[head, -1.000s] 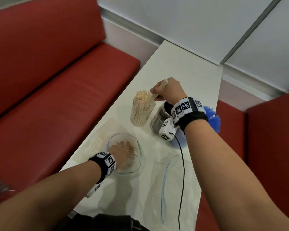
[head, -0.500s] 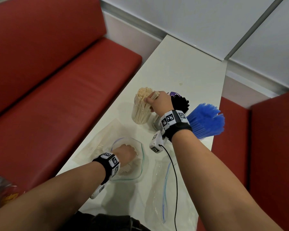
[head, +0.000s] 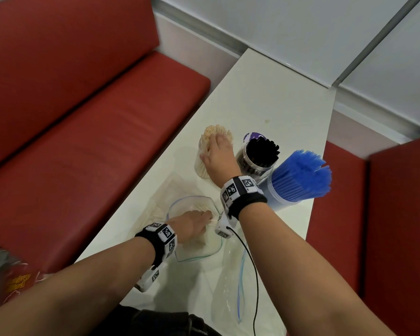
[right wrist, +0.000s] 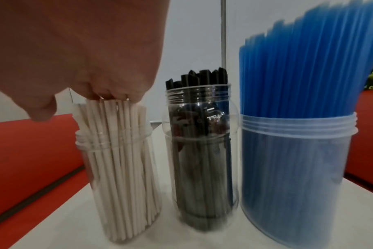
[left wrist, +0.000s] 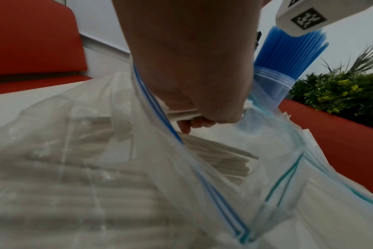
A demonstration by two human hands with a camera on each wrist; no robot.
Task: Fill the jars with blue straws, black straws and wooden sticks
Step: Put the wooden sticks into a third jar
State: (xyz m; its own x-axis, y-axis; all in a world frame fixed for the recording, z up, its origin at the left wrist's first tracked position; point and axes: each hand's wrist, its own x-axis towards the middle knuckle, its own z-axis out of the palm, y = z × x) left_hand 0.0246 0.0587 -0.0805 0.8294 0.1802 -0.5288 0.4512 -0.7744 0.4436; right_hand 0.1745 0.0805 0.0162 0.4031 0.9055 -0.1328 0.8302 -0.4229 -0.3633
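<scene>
1. Three jars stand in a row on the white table (head: 264,98) at centre frame in the head view: the stick jar (right wrist: 119,168), the black jar (right wrist: 202,160) and the blue jar (right wrist: 296,176), each just beside the next.
2. The sticks (right wrist: 113,121), black straws (right wrist: 202,79) and blue straws (right wrist: 309,67) each rise above their jar's rim; there are too many of each to count.
3. My right hand (head: 218,156) lies over the stick jar, fingertips (right wrist: 109,96) pressing on the stick tops, thumb apart at the left; it grasps nothing.
4. My left hand (head: 192,225) is inside the open zip bag (left wrist: 202,176) at lower centre of the head view, fingers curled around a small bunch of sticks; its count is hidden by my knuckles.
5. More sticks lie loose in the bag, blurred through the plastic.
6. A second bag (head: 230,299) lies flat at the bottom edge, partly cut off.
7. My right arm hides the blue jar's base in the head view.
</scene>
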